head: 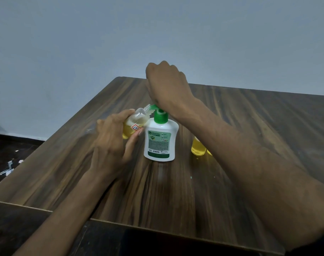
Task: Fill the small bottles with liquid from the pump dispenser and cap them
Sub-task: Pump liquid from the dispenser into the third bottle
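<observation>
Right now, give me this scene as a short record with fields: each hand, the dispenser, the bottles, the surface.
left hand: holds small bottle tilted, mouth at the green nozzle
right hand: pressing on pump head, fingers curled
pump dispenser: white, green pump, upright on table
other bottles: yellow liquid inside, behind right forearm, caps hidden
table: dark wood grain

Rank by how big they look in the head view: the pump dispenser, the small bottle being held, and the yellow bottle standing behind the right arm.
1. pump dispenser, clearly largest.
2 and 3. Unsure: the held small bottle is partly covered by the left hand, the standing yellow bottle partly by the right forearm.
</observation>
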Motion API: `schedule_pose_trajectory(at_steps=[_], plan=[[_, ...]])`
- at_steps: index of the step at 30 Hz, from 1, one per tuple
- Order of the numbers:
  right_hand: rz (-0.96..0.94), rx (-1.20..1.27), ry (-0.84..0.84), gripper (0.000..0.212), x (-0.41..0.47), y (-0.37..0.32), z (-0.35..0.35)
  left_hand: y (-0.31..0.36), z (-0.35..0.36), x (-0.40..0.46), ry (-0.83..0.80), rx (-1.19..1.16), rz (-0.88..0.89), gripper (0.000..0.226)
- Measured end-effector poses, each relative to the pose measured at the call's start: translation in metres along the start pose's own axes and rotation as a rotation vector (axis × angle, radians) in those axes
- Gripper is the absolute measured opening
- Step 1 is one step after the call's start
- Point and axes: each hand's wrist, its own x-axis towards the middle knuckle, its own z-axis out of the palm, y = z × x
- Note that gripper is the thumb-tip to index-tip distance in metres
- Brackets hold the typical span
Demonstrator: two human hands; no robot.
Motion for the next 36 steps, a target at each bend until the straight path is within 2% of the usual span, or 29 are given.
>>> schedule_pose_trajectory(at_steps=[36], plan=[[0.048,0.053,0.058,0.019,0.003,0.003,0.011,0.001,-0.003,0.003,-0.024,-0.029,-0.021,0.038]])
